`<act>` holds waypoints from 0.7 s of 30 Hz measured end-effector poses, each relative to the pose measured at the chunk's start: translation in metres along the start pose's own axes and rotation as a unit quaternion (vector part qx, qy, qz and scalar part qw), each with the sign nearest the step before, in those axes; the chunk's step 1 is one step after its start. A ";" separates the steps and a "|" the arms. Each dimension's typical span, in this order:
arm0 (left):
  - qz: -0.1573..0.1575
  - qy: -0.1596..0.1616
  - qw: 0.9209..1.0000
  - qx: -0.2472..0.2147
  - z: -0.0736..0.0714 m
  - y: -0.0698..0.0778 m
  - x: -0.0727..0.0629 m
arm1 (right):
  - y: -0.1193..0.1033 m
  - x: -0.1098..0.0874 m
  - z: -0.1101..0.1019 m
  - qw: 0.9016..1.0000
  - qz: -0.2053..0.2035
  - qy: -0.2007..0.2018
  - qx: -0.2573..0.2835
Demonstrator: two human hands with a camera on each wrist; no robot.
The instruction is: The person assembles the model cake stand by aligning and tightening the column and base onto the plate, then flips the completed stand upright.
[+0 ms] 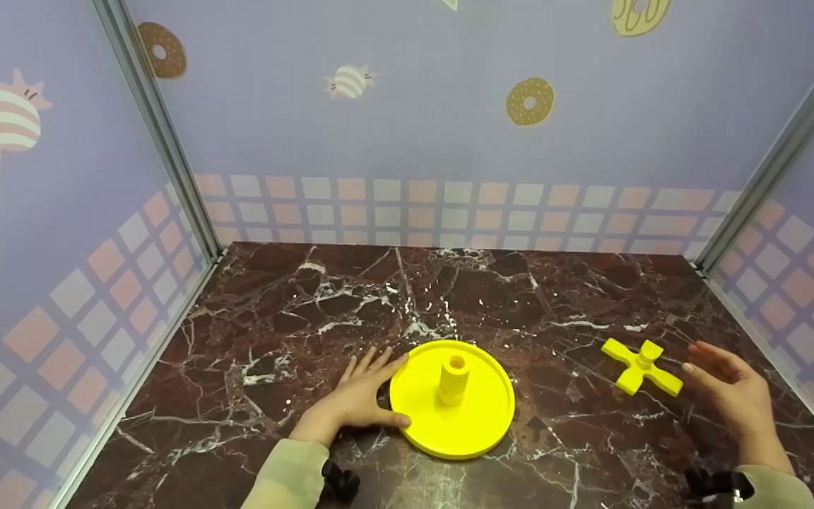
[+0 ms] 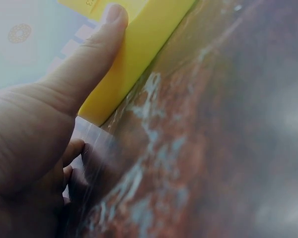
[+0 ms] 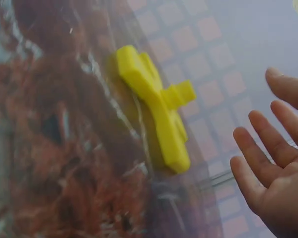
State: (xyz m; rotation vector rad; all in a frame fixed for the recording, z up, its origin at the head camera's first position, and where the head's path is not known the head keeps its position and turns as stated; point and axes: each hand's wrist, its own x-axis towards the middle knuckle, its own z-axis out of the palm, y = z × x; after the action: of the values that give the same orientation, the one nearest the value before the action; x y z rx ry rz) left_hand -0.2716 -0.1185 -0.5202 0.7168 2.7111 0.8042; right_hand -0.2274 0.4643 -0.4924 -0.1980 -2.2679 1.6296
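A bright yellow round base with a raised rim lies flat on the table, and a hollow upright post rises from its middle. My left hand is at its left edge. The thumb and index finger touch the rim, spread and fairly straight, and the other fingers reach forward beside it. To the right lies a yellow cross-shaped piece, its short round stub pointing up. My right hand is just right of this cross, fingers loosely bent, with a gap between hand and piece.
The dark red marbled table has white veins. Purple walls with printed sweets and a checked border enclose it at the back and both sides. Metal posts stand at the back corners.
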 end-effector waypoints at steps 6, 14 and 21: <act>0.000 0.001 1.000 0.002 -0.001 0.000 0.000 | 0.014 0.002 0.004 0.994 0.048 -0.012 -0.098; 0.000 0.001 1.000 -0.001 0.000 0.000 0.000 | 0.022 0.009 0.011 0.979 0.075 -0.087 -0.171; 0.000 -0.002 1.000 -0.013 -0.001 0.001 -0.001 | 0.025 0.013 0.013 0.965 0.059 -0.113 -0.231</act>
State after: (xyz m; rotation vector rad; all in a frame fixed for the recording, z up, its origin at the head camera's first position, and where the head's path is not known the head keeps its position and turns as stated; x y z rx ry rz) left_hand -0.2709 -0.1191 -0.5188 0.7110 2.6927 0.8364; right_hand -0.2463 0.4651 -0.5173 -0.2750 -2.8399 1.1982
